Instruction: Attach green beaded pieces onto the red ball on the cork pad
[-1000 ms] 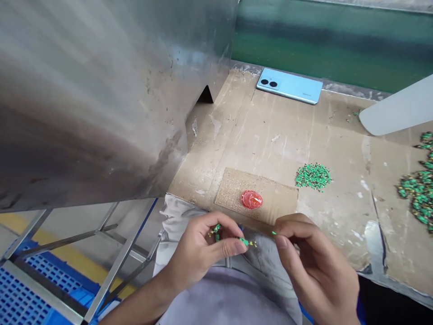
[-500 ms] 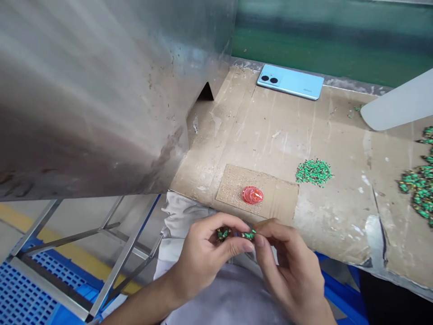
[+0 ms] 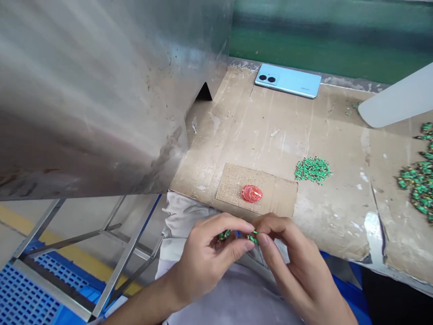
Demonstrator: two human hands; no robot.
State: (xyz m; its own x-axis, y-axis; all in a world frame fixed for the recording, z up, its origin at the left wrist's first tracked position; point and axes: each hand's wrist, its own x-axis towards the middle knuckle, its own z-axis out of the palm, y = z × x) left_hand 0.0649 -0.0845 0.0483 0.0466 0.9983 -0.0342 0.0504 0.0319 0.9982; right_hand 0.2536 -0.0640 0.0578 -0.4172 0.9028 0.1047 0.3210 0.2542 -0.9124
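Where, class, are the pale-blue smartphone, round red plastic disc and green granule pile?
Pale-blue smartphone (image 3: 287,81), head view, back panel.
Round red plastic disc (image 3: 252,193), head view, top face.
Green granule pile (image 3: 312,170), head view, middle.

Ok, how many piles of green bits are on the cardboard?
Two: a compact pile mid-cardboard, and a larger, looser pile at the right edge of view, which may run on out of sight. A few stray bits lie further back.

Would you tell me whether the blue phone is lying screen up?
No, the blue phone lies with its back up, showing two camera lenses.
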